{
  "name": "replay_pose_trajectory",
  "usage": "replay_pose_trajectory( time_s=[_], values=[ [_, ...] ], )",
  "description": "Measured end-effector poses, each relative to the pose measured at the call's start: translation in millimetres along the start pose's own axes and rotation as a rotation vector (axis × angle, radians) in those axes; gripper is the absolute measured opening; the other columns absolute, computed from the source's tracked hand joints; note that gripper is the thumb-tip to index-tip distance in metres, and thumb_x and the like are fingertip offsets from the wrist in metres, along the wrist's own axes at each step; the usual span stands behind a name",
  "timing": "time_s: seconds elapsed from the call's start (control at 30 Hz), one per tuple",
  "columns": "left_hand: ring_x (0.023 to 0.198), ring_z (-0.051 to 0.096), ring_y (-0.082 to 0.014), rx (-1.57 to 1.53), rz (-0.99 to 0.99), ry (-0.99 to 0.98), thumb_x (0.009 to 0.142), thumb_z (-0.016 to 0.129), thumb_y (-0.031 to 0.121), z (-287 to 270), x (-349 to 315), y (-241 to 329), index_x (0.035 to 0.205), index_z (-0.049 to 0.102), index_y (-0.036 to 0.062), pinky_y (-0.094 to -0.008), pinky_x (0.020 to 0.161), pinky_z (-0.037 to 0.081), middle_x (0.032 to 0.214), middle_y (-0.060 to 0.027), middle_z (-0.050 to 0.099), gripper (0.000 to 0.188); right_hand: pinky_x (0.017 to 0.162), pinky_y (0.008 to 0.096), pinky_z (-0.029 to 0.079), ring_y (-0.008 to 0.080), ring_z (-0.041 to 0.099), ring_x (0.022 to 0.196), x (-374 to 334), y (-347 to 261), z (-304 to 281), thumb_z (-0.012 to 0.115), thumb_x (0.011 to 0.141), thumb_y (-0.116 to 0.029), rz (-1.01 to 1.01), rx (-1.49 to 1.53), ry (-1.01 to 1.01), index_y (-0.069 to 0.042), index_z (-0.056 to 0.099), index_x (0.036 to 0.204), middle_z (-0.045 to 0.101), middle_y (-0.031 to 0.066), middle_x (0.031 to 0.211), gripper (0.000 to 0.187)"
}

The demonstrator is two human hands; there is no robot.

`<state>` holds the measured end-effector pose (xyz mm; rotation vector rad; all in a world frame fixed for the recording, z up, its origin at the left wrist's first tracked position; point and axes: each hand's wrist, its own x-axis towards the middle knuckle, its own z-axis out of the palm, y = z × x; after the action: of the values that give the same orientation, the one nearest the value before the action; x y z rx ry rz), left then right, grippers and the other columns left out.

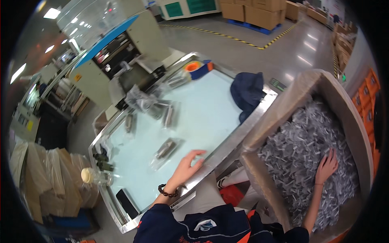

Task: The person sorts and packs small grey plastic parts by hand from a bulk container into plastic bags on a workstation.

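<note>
My left hand (187, 169) hovers at the near rim of the light-blue table (198, 121), thumb and fingers apart, with nothing in it. Just beyond it lies a clear plastic bag (165, 150) with a dark, elongated part inside. My right hand (326, 167) reaches into a large lined cardboard box (259, 174). Its fingers are stretched out over a heap of small grey pieces in clear wrapping (300, 150); I see nothing gripped in them.
More bagged parts (146, 103) lie at the table's far left. Around the rim are a tape roll (194, 67), a dark cap (248, 91), a black phone (127, 203) and a capped clear bottle (97, 177). A machine (133, 52) stands behind; orange bins (366, 97) are at right.
</note>
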<state>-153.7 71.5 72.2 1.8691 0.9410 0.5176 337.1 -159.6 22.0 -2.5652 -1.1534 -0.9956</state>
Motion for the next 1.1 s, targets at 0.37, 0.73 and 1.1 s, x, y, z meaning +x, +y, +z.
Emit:
replay_pose_trajectory(
  time_s=[0.37, 0.73, 1.1],
  values=[
    [0.101, 0.052, -0.0322, 0.403, -0.506, 0.164, 0.084, 0.053, 0.024, -48.0, -22.5, -61.0, 0.121, 0.046, 0.0063, -0.0382, 0.079, 0.045, 0.112, -0.0154, 0.054, 0.042, 0.099, 0.0458, 0.026, 0.0355, 0.034, 0.120, -24.7, -257.6, -70.6, 0.058, 0.071, -0.007, -0.655, 1.099, -0.342, -0.003, 0.041, 0.123, 0.037, 0.0219, 0.128, 0.055],
    [0.113, 0.041, -0.0406, 1.069, 0.122, 0.634, 0.082, 0.053, 0.019, -99.3, 110.7, -150.9, 0.126, 0.043, 0.0114, -0.0401, 0.091, 0.039, 0.134, -0.0268, 0.025, 0.046, 0.094, 0.0561, 0.026, 0.0228, 0.036, 0.120, -14.4, -447.2, -63.3, 0.057, 0.076, -0.040, -1.283, 1.018, -0.381, -0.018, 0.048, 0.121, 0.047, 0.0096, 0.121, 0.052],
    [0.094, 0.051, -0.0300, 0.376, 0.057, 1.170, 0.077, 0.060, 0.021, -83.5, 96.7, -114.3, 0.114, 0.042, 0.0021, -0.0397, 0.087, 0.036, 0.105, -0.0147, 0.052, 0.045, 0.082, 0.0549, 0.031, 0.0292, 0.048, 0.096, 47.5, -428.0, -0.4, 0.046, 0.078, -0.056, -0.394, 0.709, -0.545, -0.014, 0.036, 0.131, 0.049, 0.0149, 0.113, 0.068]
  ],
)
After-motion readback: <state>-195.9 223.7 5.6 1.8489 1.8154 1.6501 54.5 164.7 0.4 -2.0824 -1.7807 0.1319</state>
